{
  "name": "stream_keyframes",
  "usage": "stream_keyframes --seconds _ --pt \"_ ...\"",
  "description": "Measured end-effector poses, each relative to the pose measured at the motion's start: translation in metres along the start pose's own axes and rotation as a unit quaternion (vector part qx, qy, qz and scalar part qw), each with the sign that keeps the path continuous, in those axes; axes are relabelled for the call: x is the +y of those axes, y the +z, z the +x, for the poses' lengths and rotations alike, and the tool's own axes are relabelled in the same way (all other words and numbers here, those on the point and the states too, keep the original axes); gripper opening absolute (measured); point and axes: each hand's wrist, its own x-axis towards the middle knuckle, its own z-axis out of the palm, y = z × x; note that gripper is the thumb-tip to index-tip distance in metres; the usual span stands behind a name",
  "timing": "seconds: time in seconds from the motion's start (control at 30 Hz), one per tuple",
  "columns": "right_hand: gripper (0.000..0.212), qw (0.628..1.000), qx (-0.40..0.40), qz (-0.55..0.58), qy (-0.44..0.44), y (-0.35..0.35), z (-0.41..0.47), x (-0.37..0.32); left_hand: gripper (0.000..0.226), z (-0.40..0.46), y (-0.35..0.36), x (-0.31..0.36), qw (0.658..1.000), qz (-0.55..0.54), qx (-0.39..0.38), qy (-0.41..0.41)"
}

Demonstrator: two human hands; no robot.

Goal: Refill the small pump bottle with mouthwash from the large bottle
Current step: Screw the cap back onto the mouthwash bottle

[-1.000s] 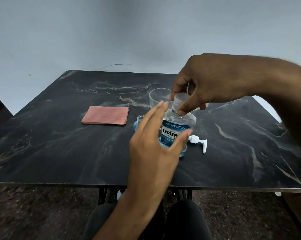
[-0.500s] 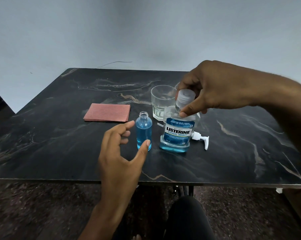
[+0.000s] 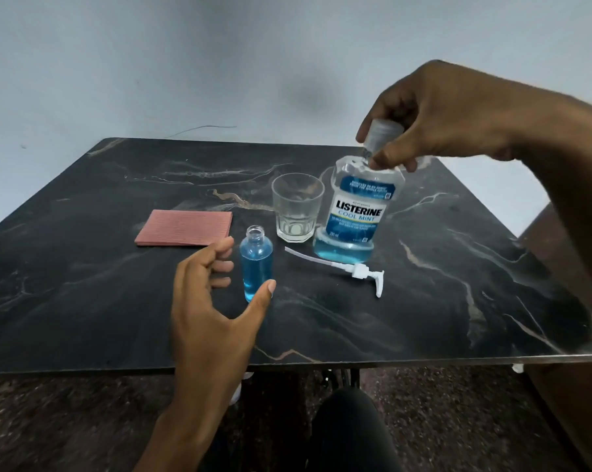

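Observation:
The large mouthwash bottle (image 3: 355,212), clear with a blue label and a little blue liquid at its bottom, stands right of centre on the dark marble table (image 3: 83,284). My right hand (image 3: 434,114) grips its cap from above. The small bottle (image 3: 256,267), uncapped and nearly full of blue liquid, stands upright left of it. My left hand (image 3: 212,298) is open around the small bottle, thumb near its base and fingers close beside its left; I cannot tell if it touches. The white pump head (image 3: 362,271) with its tube lies flat on the table in front of the large bottle.
An empty clear glass (image 3: 296,206) stands between the two bottles, slightly behind them. A folded pink cloth (image 3: 185,228) lies to the left. The table's near edge runs just below my left wrist; my knee shows under it.
My left hand let go of the large bottle and moved left to the small bottle. My right hand stays on the cap.

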Motion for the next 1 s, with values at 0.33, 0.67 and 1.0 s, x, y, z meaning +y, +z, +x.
stream_keyframes --seconds 0.33,0.67,1.0 --pt "0.026 0.994 0.036 -0.059 0.079 0.008 0.042 0.053 0.077 0.004 0.009 -0.013 0.996 -0.008 -0.041 -0.073" --pt "0.035 0.991 0.049 -0.073 0.098 0.026 0.057 0.068 0.066 0.008 0.006 -0.013 0.996 0.009 -0.057 -0.075" --pt "0.072 0.971 0.138 -0.176 0.082 0.022 0.036 0.051 0.061 0.013 0.006 -0.008 0.995 0.02 -0.075 -0.07"
